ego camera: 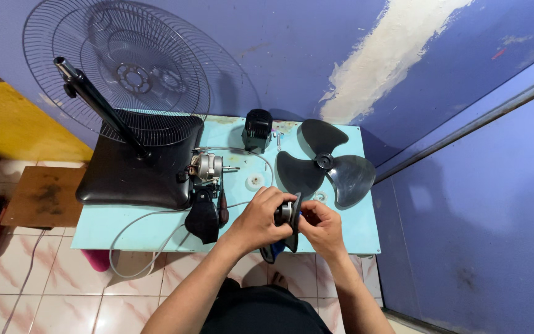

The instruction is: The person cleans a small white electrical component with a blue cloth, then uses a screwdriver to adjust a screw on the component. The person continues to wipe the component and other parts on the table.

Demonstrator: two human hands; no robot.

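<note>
My left hand (259,218) and my right hand (322,224) meet over the near edge of a light blue table (347,229). Together they grip a small dark fan part (290,214) with a metal piece in its middle; a blue bit shows between the fingers. Just left of my left hand lie a black cover piece (203,216) and a dark-handled screwdriver (222,208). Beyond them rests a bare fan motor (208,166) with its shaft pointing right. A dark three-blade fan blade (326,166) lies flat right of the hands.
A black fan base (132,176) with a slanted black pole (97,102) fills the table's left. A wire fan guard (125,68) leans on the blue wall. A black housing (257,128), a white round piece (255,181) and a white cable (140,241) are there too. A wooden stool (41,196) stands left.
</note>
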